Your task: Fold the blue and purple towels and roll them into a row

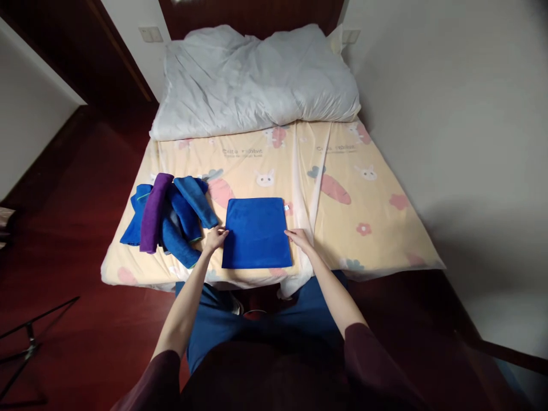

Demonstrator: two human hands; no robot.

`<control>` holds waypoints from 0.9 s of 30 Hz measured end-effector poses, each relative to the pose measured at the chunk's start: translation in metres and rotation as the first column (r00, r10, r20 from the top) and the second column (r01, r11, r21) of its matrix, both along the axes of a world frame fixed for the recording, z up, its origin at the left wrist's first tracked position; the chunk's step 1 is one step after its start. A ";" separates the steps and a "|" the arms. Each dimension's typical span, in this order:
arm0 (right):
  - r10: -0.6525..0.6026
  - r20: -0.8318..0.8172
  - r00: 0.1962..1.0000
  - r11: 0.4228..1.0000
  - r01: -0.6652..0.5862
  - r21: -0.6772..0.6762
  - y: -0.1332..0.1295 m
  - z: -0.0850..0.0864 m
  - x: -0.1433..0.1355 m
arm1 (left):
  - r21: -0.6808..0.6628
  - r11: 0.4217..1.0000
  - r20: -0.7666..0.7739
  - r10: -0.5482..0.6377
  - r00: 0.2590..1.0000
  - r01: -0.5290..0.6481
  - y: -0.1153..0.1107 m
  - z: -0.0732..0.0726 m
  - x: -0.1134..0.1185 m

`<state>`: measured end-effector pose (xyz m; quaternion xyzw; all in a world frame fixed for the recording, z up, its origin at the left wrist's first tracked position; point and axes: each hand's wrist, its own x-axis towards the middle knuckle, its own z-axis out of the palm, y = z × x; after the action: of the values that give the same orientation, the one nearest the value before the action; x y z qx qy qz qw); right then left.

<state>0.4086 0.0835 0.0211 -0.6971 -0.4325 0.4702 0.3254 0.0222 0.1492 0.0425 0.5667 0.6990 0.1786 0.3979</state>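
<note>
A blue towel (pixel 257 234) lies flat and square on the bed in front of me, with a small white tag at its upper right edge. My left hand (pixel 216 237) pinches the towel's left edge about halfway along. On the opposite edge, my right hand (pixel 299 238) grips the towel between thumb and fingers. Left of the towel is a loose pile of rolled towels: a purple rolled towel (pixel 156 214) on top, with several blue rolled towels (pixel 196 201) around and under it.
The bed wears a yellow sheet (pixel 377 188) printed with rabbits and carrots. A bunched white quilt (pixel 261 80) lies across its far end. A wall (pixel 462 142) stands to the right. Black tripod legs (pixel 31 342) stand on the red floor (pixel 98 319) at lower left.
</note>
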 end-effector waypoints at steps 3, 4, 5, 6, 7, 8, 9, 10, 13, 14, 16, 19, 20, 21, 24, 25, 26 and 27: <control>0.014 0.082 0.997 1.000 -0.013 -0.020 0.050 -0.008 0.002 | 0.033 0.999 -0.133 -0.004 0.991 0.008 0.040 -0.004 0.025; 0.015 0.110 0.994 1.000 -0.012 -0.026 0.065 -0.010 0.002 | 0.031 1.000 -0.167 0.007 0.986 -0.002 0.051 -0.005 0.033; 0.011 0.135 0.991 0.999 -0.006 -0.031 0.080 -0.012 0.003 | 0.025 1.000 -0.189 0.022 0.982 -0.018 0.062 -0.006 0.040; 0.004 0.168 0.986 0.999 0.001 -0.033 0.093 -0.013 0.003 | 0.019 0.999 -0.202 0.040 0.979 -0.037 0.072 -0.006 0.046; -0.002 0.215 0.977 1.000 0.009 -0.030 0.105 -0.013 0.003 | 0.015 0.998 -0.210 0.059 0.976 -0.058 0.082 -0.006 0.051; -0.006 0.274 0.962 1.000 0.013 -0.023 0.116 -0.013 0.003 | 0.017 0.997 -0.217 0.079 0.973 -0.078 0.091 -0.005 0.055; -0.004 0.340 0.940 1.000 0.010 -0.014 0.126 -0.013 0.003 | 0.022 0.995 -0.223 0.098 0.970 -0.096 0.101 -0.004 0.059; 0.003 0.405 0.914 1.000 0.000 -0.006 0.134 -0.012 0.003 | 0.032 0.994 -0.229 0.113 0.967 -0.108 0.109 -0.003 0.061; 0.031 0.522 0.852 0.999 -0.045 0.014 0.151 -0.008 0.002 | 0.078 0.993 -0.241 0.100 0.965 -0.084 0.130 -0.002 0.065; 0.039 0.538 0.842 0.998 -0.057 0.016 0.155 -0.007 0.001 | 0.091 0.994 -0.245 0.082 0.966 -0.061 0.134 -0.002 0.065; 0.053 0.569 0.821 0.997 -0.074 0.014 0.159 -0.007 0.001 | 0.109 0.994 -0.255 0.058 0.965 -0.031 0.139 -0.004 0.065; 0.050 0.608 0.792 0.998 -0.064 0.002 0.164 -0.008 0.002 | 0.116 0.992 -0.269 0.078 0.960 -0.048 0.142 -0.009 0.064; 0.043 0.616 0.787 0.999 -0.053 -0.002 0.165 -0.008 0.002 | 0.121 0.991 -0.271 0.089 0.958 -0.057 0.143 -0.010 0.064; 0.036 0.622 0.782 0.999 -0.042 -0.005 0.167 -0.008 0.002 | 0.126 0.990 -0.273 0.097 0.957 -0.064 0.143 -0.011 0.063; 0.026 0.634 0.773 1.000 -0.013 -0.025 0.170 -0.008 0.002 | 0.133 0.988 -0.286 0.108 0.952 -0.072 0.146 -0.011 0.064; 0.024 0.638 0.770 0.999 -0.001 -0.037 0.170 -0.007 0.002 | 0.131 0.989 -0.291 0.110 0.950 -0.074 0.146 -0.010 0.065; 0.023 0.642 0.766 0.999 0.009 -0.046 0.169 -0.005 0.001 | 0.135 0.988 -0.293 0.115 0.949 -0.078 0.145 -0.010 0.067; 0.016 0.648 0.762 0.999 0.020 -0.048 0.167 -0.003 0.000 | 0.154 0.985 -0.293 0.122 0.948 -0.079 0.143 -0.008 0.068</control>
<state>0.4084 0.2501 0.0177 -0.8254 -0.5049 0.2113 0.1384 0.0905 0.2921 0.0340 0.5776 0.7651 0.1589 0.2360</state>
